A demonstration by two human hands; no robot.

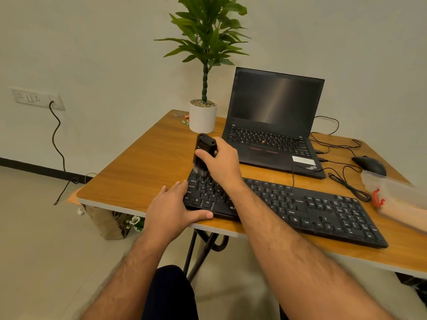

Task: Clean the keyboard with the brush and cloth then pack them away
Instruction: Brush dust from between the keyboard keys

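**Head view: keyboard braced while the brush works its top-left corner**

Nearest, the left hand (172,210) is laid flat over the near-left corner of the keyboard (300,207), fingers straight, thumb stretched along the front edge; nothing is held. The black keyboard lies slantwise near the front edge of the wooden table (138,167). It is judged light and stiff, apt to slide, so it is best steadied at its ends rather than on the keys.

Just beyond, the right hand (219,162) is curled round the brush (204,150), held upright with pale bristles touching the top-left keys. A stubby black body is seen; it is judged light, rigid above, soft at the tip, and best gripped mid-body.

Farther back stand a laptop (275,121) and a potted plant (203,65). No cloth can be made out.
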